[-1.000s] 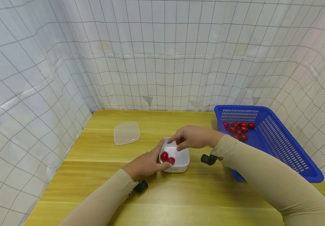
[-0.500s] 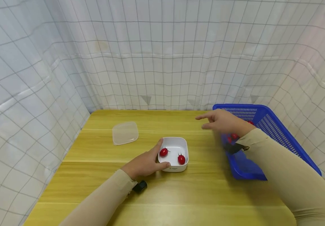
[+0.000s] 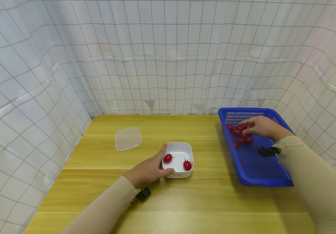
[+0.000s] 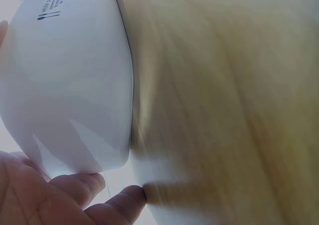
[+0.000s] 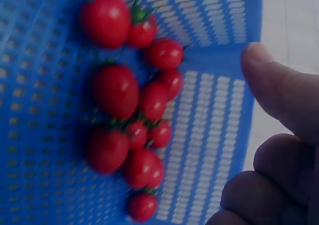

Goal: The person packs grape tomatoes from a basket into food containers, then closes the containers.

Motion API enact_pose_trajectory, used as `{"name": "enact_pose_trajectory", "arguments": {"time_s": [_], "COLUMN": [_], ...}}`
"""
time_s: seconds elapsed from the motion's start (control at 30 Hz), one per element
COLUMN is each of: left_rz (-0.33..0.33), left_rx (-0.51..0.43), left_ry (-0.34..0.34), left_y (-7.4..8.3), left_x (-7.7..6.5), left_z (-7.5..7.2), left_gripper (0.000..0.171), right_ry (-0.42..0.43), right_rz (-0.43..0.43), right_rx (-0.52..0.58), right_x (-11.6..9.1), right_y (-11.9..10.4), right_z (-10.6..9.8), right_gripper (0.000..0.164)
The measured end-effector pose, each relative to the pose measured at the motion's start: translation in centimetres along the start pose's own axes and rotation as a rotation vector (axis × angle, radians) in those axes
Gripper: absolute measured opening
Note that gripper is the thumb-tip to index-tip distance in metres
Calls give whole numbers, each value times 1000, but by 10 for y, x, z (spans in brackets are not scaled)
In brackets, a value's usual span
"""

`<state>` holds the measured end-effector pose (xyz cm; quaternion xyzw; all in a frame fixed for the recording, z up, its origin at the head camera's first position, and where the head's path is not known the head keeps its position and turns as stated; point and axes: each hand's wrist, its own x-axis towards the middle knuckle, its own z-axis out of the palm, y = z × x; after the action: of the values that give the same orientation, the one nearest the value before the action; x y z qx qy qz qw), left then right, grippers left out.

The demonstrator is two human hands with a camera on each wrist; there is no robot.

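Note:
My left hand point(image 3: 148, 169) holds a small white food container point(image 3: 179, 175) by its left side, thumb at the near wall and fingers at the far left. Two cherry tomatoes lie inside: one point(image 3: 168, 158) at the left, the other point(image 3: 187, 165) at the near right. The left wrist view shows the container's printed outer wall point(image 4: 70, 70) with fingertips under its edge. Over the blue plastic basket point(image 3: 238, 167), my right hand point(image 3: 262, 126) reaches down with nothing in it, thumb and fingers apart. Several red cherry tomatoes point(image 5: 115, 91) with green stems lie below it.
A translucent square lid point(image 3: 128, 139) lies flat on the wooden table point(image 3: 103, 182), left of and behind the container. White grid-patterned curtains point(image 3: 168, 65) surround the table at the back and sides. The basket's raised slotted walls stand around the tomatoes.
My right hand has moved from above the white container rightward to over the tomatoes in the basket. The tomato at the container's right rolled rightward and settled. My left hand stays on the container.

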<state>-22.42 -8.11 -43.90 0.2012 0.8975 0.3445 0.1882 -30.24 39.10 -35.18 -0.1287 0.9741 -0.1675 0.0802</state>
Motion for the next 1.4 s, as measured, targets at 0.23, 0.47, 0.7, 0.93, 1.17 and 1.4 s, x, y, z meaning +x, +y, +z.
{"name": "enact_pose_trajectory", "arguments": {"time_s": [0.23, 0.47, 0.7, 0.93, 1.17, 1.4], "left_rz": [0, 3, -1, -13, -12, -1], "left_rx": [8, 5, 8, 19, 17, 23], "left_ry": [2, -2, 0, 5, 9, 10], "left_y": [-1, -1, 1, 0, 0, -1], "left_x": [0, 1, 0, 1, 1, 0], "left_z": [-1, 0, -1, 0, 1, 1], "left_gripper": [110, 110, 109, 109, 109, 109], "right_ry": [-51, -97, -128, -148, -179, -218], "right_rz": [-5, 35, 23, 33, 56, 58], "right_rx": [-46, -24, -39, -33, -31, -53], "right_x": [-8, -12, -8, -6, -6, -4], "right_y": [33, 49, 57, 59, 54, 54], "right_z": [9, 17, 22, 27, 28, 31], "right_gripper": [38, 40, 40, 40, 45, 46]}}
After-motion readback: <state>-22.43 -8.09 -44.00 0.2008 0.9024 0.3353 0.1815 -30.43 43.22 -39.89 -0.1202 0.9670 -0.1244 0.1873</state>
